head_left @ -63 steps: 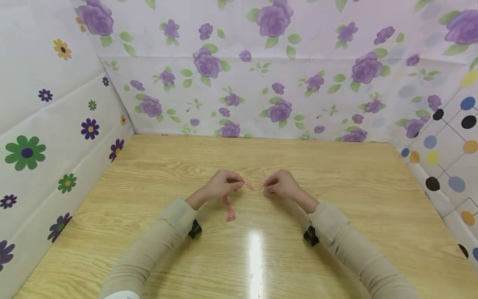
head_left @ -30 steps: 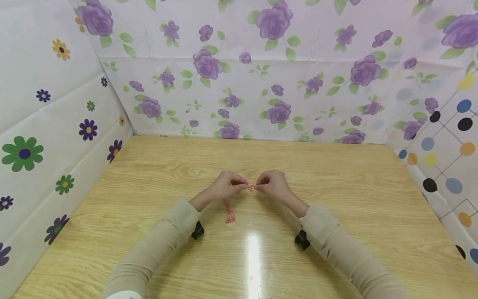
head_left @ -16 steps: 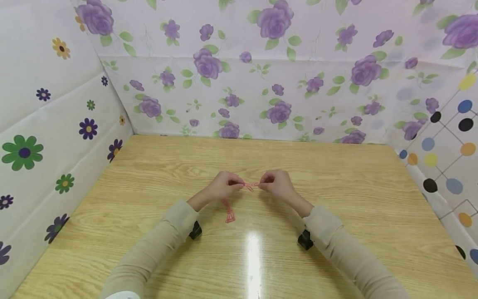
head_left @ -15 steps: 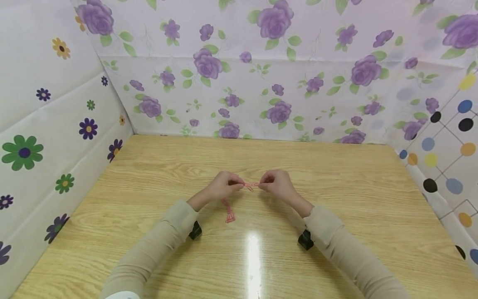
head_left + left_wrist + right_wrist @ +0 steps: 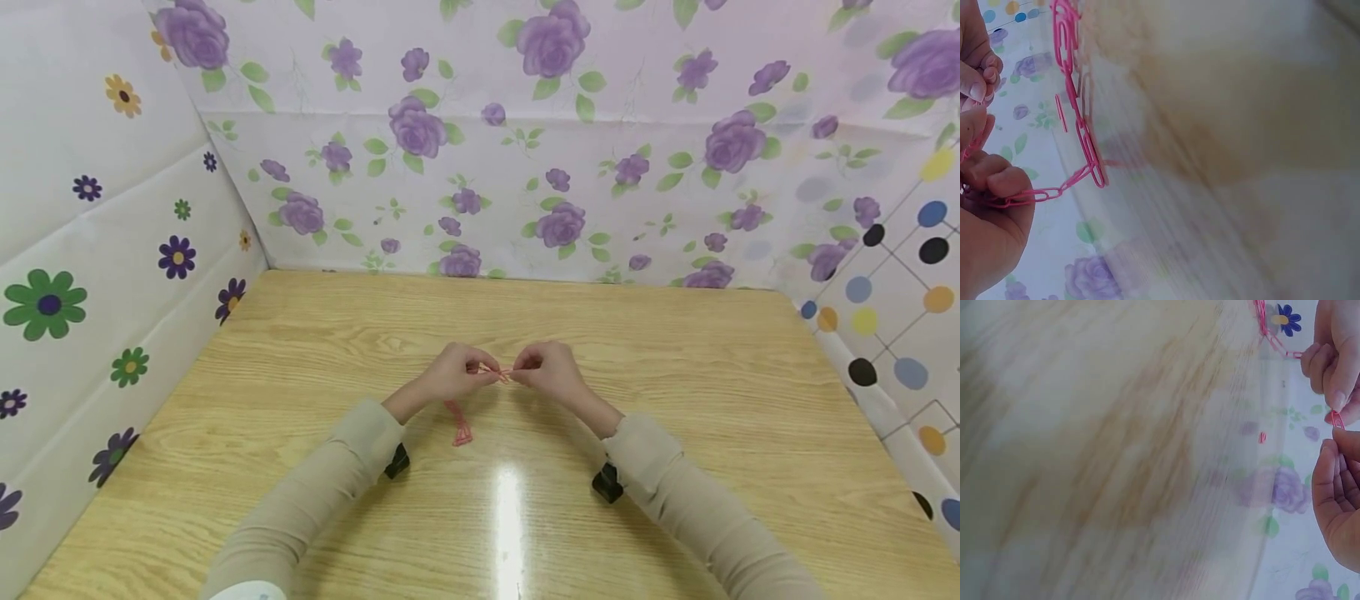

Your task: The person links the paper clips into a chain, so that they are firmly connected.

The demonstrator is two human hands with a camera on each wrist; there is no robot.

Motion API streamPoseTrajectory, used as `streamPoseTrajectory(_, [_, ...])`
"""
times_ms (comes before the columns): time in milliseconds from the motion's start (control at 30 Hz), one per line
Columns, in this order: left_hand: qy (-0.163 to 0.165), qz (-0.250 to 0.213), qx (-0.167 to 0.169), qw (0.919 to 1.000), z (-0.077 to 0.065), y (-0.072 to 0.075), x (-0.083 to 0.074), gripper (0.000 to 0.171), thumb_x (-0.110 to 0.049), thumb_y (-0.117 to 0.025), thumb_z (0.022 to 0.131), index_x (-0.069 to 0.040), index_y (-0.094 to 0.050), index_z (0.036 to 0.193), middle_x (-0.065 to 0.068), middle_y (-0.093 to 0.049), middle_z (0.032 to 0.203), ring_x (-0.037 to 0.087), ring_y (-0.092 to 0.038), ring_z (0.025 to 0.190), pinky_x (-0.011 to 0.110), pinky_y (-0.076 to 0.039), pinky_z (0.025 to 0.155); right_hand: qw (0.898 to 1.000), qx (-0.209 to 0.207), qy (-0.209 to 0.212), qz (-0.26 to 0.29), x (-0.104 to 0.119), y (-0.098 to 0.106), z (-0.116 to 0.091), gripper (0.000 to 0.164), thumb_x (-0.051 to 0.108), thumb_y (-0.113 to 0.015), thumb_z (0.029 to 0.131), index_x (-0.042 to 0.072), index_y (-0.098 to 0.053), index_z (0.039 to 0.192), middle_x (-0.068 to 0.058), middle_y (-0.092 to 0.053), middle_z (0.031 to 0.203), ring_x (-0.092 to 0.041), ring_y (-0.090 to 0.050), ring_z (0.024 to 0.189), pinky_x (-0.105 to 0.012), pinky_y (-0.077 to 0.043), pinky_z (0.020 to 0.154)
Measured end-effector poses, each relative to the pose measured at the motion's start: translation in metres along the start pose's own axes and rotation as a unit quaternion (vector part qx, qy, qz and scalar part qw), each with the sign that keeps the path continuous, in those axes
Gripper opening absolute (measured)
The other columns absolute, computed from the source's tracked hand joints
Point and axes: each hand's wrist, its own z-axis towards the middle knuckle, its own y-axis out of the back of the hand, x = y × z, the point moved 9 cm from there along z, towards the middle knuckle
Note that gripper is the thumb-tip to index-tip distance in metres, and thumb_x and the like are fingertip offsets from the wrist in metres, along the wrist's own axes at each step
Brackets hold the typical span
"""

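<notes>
A chain of pink paper clips [image 5: 461,427] runs from under my left hand [image 5: 452,371] down onto the table, its tail lying toward me. In the left wrist view the chain [image 5: 1087,147] passes through the curled fingers of that hand. My left thumb and fingertips pinch the chain's upper end. My right hand [image 5: 551,372] pinches a pink paper clip [image 5: 1337,420] right at the left fingertips, so the two hands almost meet. Fingers partly hide where the clips come together.
A loose pink paper clip [image 5: 1060,114] lies beside the chain in the left wrist view. The wooden table [image 5: 637,350] is bounded by a flowered back sheet [image 5: 487,183] and patterned side sheets. Black wrist cameras [image 5: 607,483] sit below the sleeves.
The hands came together, drew slightly apart around half a second ago with clips stretched between them, and are now close again. The chain's tail stays in place.
</notes>
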Motion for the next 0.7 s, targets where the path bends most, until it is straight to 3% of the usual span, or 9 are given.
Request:
streamPoseTrajectory(200, [-0.003, 0.003, -0.018, 0.9998, -0.001, 0.005, 0.000, 0.010, -0.008, -0.063, 0.085, -0.003, -0.070, 0.090, -0.001, -0.047, 0.050, 0.004, -0.031, 0.044, 0.018, -0.027, 0.044, 1.000, 0.002, -0.013, 0.017, -0.002, -0.003, 0.003, 0.006, 0.005, -0.070, 0.079, 0.002, -0.067, 0.075, -0.004, -0.063, 0.067, -0.011, -0.056, 0.056, -0.025, -0.047, 0.051])
streamPoseTrajectory(400, [0.027, -0.019, -0.040, 0.9987, -0.003, 0.014, 0.011, 0.012, -0.008, -0.062, 0.086, 0.000, -0.069, 0.092, 0.008, -0.064, 0.073, 0.008, -0.047, 0.055, 0.021, -0.039, 0.050, 1.000, 0.009, -0.023, 0.007, -0.009, -0.004, 0.008, 0.004, 0.004, -0.070, 0.078, 0.001, -0.067, 0.079, -0.005, -0.064, 0.072, -0.013, -0.058, 0.062, -0.025, -0.048, 0.056])
streamPoseTrajectory(700, [0.075, -0.064, -0.029, 0.9947, 0.000, 0.030, 0.028, 0.016, -0.008, -0.058, 0.089, 0.005, -0.066, 0.095, 0.017, -0.061, 0.073, 0.017, -0.051, 0.055, 0.025, -0.042, 0.050, 0.995, 0.074, -0.046, -0.057, -0.020, -0.021, 0.020, 0.015, 0.008, -0.071, 0.077, -0.001, -0.069, 0.088, -0.006, -0.064, 0.080, -0.015, -0.054, 0.070, -0.028, -0.045, 0.063])
